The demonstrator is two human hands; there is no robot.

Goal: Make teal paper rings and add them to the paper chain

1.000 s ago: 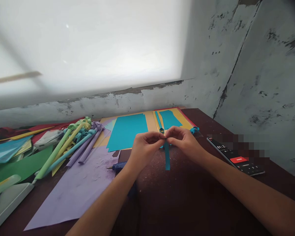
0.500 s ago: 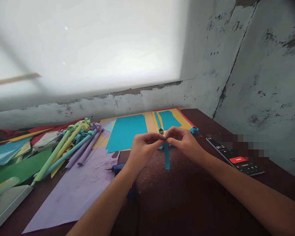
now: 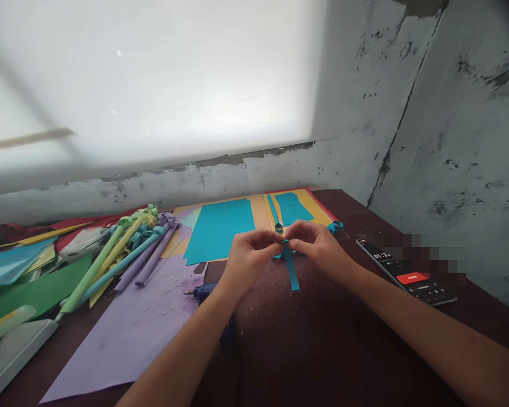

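A narrow blue paper strip (image 3: pixel 292 270) hangs from between the fingertips of both hands, its loose end slanting down to the right above the dark table. My left hand (image 3: pixel 254 251) pinches the strip's upper end from one side, thumb against fingers. From the other side my right hand (image 3: pixel 316 243) closes on the same end; the fingertips almost meet. Just beyond the hands stands a rolled blue paper tube (image 3: pixel 274 212) with a curled end, lying on yellow sheets. A large blue paper sheet (image 3: pixel 220 229) is behind my left hand.
A blue glue gun (image 3: pixel 203 290) lies beside my left forearm on a purple sheet (image 3: pixel 123 333). Several coloured paper tubes (image 3: pixel 97 265) are piled at the left. A phone (image 3: pixel 405 274) rests right of my right forearm, and a blue curl (image 3: pixel 335 226) lies behind.
The hanging end of the blue strip has swung to the right. Both hands keep nearly the same place and their pinch on it.
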